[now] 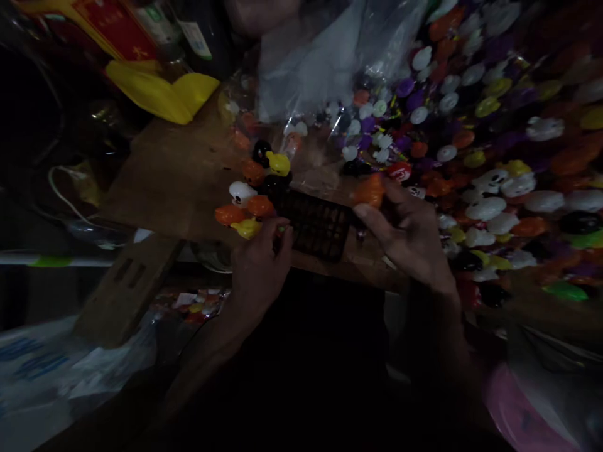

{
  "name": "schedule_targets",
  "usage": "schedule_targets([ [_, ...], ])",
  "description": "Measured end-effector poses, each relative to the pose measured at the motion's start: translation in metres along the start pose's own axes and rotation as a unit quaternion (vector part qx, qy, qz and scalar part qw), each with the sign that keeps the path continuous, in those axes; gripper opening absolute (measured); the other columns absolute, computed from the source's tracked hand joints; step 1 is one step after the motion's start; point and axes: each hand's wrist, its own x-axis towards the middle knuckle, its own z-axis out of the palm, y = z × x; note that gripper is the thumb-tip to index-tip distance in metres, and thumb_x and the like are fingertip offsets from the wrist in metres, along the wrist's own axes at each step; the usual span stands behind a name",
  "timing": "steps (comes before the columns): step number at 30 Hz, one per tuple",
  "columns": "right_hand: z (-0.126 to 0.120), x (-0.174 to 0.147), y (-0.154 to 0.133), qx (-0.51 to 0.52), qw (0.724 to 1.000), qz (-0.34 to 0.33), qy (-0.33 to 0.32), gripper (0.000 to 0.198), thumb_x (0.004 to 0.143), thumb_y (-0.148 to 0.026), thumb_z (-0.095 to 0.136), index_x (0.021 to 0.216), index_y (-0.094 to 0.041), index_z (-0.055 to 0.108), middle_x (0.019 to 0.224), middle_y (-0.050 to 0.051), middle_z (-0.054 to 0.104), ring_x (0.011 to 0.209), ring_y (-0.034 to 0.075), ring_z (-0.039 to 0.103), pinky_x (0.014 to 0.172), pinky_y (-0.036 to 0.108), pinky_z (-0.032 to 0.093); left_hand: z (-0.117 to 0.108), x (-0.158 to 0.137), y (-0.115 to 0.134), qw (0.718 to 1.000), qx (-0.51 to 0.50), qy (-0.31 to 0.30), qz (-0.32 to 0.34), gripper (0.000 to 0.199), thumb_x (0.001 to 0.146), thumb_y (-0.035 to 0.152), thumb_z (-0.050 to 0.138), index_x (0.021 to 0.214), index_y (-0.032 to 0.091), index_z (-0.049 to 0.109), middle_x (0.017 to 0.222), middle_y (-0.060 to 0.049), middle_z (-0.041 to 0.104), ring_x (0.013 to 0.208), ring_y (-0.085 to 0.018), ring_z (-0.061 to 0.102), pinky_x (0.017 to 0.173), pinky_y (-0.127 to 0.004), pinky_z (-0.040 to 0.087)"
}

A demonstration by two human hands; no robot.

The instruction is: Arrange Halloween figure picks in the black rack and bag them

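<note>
The right hand's fingers (374,223) close on an orange piece (369,191), a smooth, rounded lump with a dull sheen, gripped between thumb and fingertips just beside the right end of a black tray (325,226). The left hand (258,267) is bunched narrow, thumb and forefinger nearly meeting at the tray's left edge; a tiny green spot (281,230) shows at their tips, but blur hides whether it is gripped. The tray is a dark, rectangular grid of narrow openings, lying at a slant.

Just beyond the left hand sits a cluster of glossy, bulbous figures: a white figure (241,193) with dark eye marks, a yellow figure (245,228) near the fingers, and a wide orange figure (229,215) next to it. Farther back, a second yellow figure (279,164) with a small knob rests against black ones.

All this lies on a brown bench (164,169), flat and matt. Behind the tray spreads a creased, clear plastic bag (311,69). To the right, a dense heap (490,207) of shiny white, orange, purple, yellow and black shapes fills the side. At far left are a folded yellow sheet (164,94) and, lower, a rough wooden plank (129,289) with 2 oblong slots.
</note>
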Motion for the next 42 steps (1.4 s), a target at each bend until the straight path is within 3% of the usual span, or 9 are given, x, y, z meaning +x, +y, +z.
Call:
schedule_targets([
  [5, 0.003, -0.002, 0.054, -0.273, 0.941, 0.027, -0.198, 0.027, 0.087, -0.025, 0.078, 0.112, -0.016, 0.074, 0.102, 0.01, 0.077, 0.09, 0.025, 0.072, 0.079, 0.035, 0.054, 0.005, 0.001, 0.0, 0.999, -0.031, 0.001, -0.035, 0.03, 0.096, 0.04, 0.053, 0.11, 0.021, 0.071, 0.086, -0.004, 0.078, 0.077, -0.022, 0.075, 0.072, -0.033, 0.053],
  [7, 0.011, -0.012, 0.062, -0.288, 0.94, 0.004, -0.185, 0.043, 0.089, -0.026, 0.077, 0.13, -0.016, 0.067, 0.116, 0.012, 0.075, 0.098, 0.027, 0.071, 0.081, 0.034, 0.054, 0.007, 0.001, 0.0, 0.997, -0.057, 0.008, -0.046, 0.032, 0.095, 0.039, 0.054, 0.117, 0.021, 0.067, 0.078, -0.002, 0.075, 0.075, -0.022, 0.074, 0.072, -0.033, 0.053],
  [10, 0.009, -0.035, 0.055, -0.314, 0.946, -0.005, -0.086, 0.056, 0.09, -0.032, 0.077, 0.141, -0.017, 0.059, 0.127, 0.016, 0.07, 0.101, 0.028, 0.07, 0.078, 0.035, 0.054, 0.008, 0.001, 0.0, 0.995, -0.08, 0.021, -0.058, 0.032, 0.094, 0.036, 0.059, 0.123, 0.022, 0.064, 0.069, 0.003, 0.07, 0.068, -0.019, 0.072, 0.071, -0.031, 0.053],
  [17, 0.006, -0.071, 0.041, -0.406, 0.905, 0.097, -0.079, 0.028, 0.1, -0.025, 0.058, 0.124, -0.02, 0.07, 0.119, 0.015, 0.068, 0.086, 0.023, 0.065, 0.065, 0.03, 0.045, 0.009, -0.002, 0.0, 0.991, -0.121, 0.018, -0.061, 0.028, 0.099, 0.04, 0.054, 0.12, 0.022, 0.062, 0.077, -0.001, 0.072, 0.063, -0.016, 0.069, 0.063, -0.029, 0.053],
  [21, 0.017, -0.071, 0.054, -0.405, 0.906, 0.089, -0.081, 0.026, 0.099, -0.012, 0.049, 0.109, -0.017, 0.073, 0.103, 0.014, 0.067, 0.087, 0.022, 0.062, 0.067, 0.03, 0.043, 0.006, -0.001, 0.0, 0.994, -0.093, 0.0, -0.059, 0.031, 0.1, 0.036, 0.05, 0.126, 0.021, 0.06, 0.08, -0.002, 0.073, 0.064, -0.017, 0.068, 0.064, -0.031, 0.054],
  [26, 0.017, -0.074, 0.057, -0.35, 0.932, 0.07, -0.057, 0.023, 0.097, -0.014, 0.05, 0.108, -0.017, 0.07, 0.098, 0.011, 0.067, 0.084, 0.022, 0.06, 0.067, 0.03, 0.042, -0.012, 0.004, 0.009, 0.999, 0.001, -0.036, -0.036, 0.036, 0.101, 0.041, 0.05, 0.128, 0.024, 0.066, 0.092, -0.004, 0.077, 0.068, -0.019, 0.07, 0.065, -0.032, 0.052],
  [32, 0.054, -0.058, 0.045, -0.094, 0.995, 0.042, 0.002, 0.023, 0.096, -0.026, 0.056, 0.116, -0.018, 0.064, 0.1, 0.008, 0.072, 0.086, 0.021, 0.066, 0.074, 0.031, 0.051, -0.025, 0.013, 0.022, 0.986, 0.164, -0.027, -0.021, 0.04, 0.102, 0.045, 0.05, 0.129, 0.023, 0.068, 0.074, -0.004, 0.074, 0.068, -0.028, 0.071, 0.064, -0.037, 0.047],
  [37, 0.112, -0.042, 0.043, 0.079, 0.996, 0.028, 0.015, 0.017, 0.097, -0.029, 0.059, 0.106, -0.018, 0.068, 0.097, 0.006, 0.073, 0.086, 0.018, 0.068, 0.079, 0.029, 0.054, -0.018, 0.015, 0.023, 0.981, 0.178, -0.06, -0.044, 0.041, 0.102, 0.037, 0.041, 0.134, 0.021, 0.062, 0.096, -0.009, 0.077, 0.076, -0.028, 0.072, 0.065, -0.036, 0.048],
  [42, 0.132, -0.042, 0.045, 0.12, 0.992, 0.028, 0.028, 0.019, 0.098, -0.03, 0.058, 0.104, -0.015, 0.07, 0.095, 0.006, 0.073, 0.083, 0.017, 0.068, 0.077, 0.027, 0.053, -0.027, 0.012, 0.018, 0.989, 0.132, -0.045, -0.045, 0.037, 0.101, 0.038, 0.043, 0.129, 0.025, 0.065, 0.092, -0.006, 0.077, 0.078, -0.026, 0.073, 0.071, -0.037, 0.051],
])
